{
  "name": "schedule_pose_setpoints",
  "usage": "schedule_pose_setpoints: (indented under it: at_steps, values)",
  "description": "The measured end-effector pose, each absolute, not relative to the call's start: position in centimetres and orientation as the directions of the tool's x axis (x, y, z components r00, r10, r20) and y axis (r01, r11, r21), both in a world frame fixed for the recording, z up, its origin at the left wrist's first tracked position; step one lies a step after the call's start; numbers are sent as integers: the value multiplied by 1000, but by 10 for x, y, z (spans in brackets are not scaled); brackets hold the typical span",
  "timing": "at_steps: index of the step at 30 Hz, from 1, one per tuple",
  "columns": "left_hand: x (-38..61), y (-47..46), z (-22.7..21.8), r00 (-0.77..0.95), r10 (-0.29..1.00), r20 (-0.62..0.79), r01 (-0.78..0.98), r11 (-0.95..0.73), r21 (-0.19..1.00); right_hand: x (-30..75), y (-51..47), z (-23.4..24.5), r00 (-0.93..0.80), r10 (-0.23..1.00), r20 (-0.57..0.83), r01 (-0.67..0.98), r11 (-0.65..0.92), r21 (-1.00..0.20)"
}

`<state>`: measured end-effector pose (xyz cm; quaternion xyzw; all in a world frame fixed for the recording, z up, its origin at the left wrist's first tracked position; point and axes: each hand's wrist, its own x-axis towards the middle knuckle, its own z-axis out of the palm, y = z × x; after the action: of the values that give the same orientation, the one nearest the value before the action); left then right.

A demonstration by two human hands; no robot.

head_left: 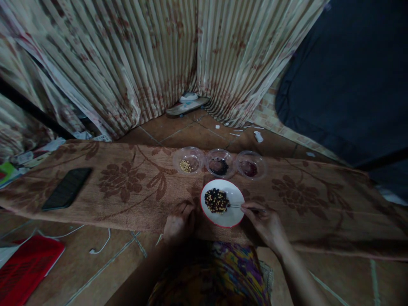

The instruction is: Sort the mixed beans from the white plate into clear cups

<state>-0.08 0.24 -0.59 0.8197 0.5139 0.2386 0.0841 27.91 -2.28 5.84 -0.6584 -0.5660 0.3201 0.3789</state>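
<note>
A white plate (234,214) with a red rim lies on a brown flowered cloth (127,187) and holds a heap of mixed dark and pale beans (216,200). My right hand (263,221) pinches thin metal tweezers (236,206) whose tips reach the heap's right edge. My left hand (179,222) rests curled on the cloth just left of the plate, with nothing visible in it. Behind the plate stand three clear bowls: one with pale beans (188,160), one with dark beans (219,162), one with reddish beans (250,165).
A black phone (66,188) lies on the cloth at the left. A red flat object (27,263) and a white cable (100,246) lie on the tiled floor. Striped curtains (143,63) hang behind, with a sandal (186,107) below them. A dark sheet (347,80) fills the right.
</note>
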Motion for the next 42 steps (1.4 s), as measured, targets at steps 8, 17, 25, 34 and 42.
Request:
schedule_pose_setpoints:
  at_steps: [8,17,25,34,42]
  values:
    - [0,2,-4,349,888,300,805,-448,390,283,-22,57,180,983,42,486,-52,-872]
    - [0,2,-3,352,888,297,807,-448,384,285,-24,46,217,976,23,447,-78,-891]
    - [0,2,-2,361,884,297,800,-457,389,283,-23,52,197,980,19,466,-77,-881]
    - [1,2,-1,352,889,294,802,-448,395,282,-23,46,227,973,35,445,-71,-893]
    - [0,2,-2,353,888,293,801,-449,395,278,-26,52,223,974,30,464,-79,-882]
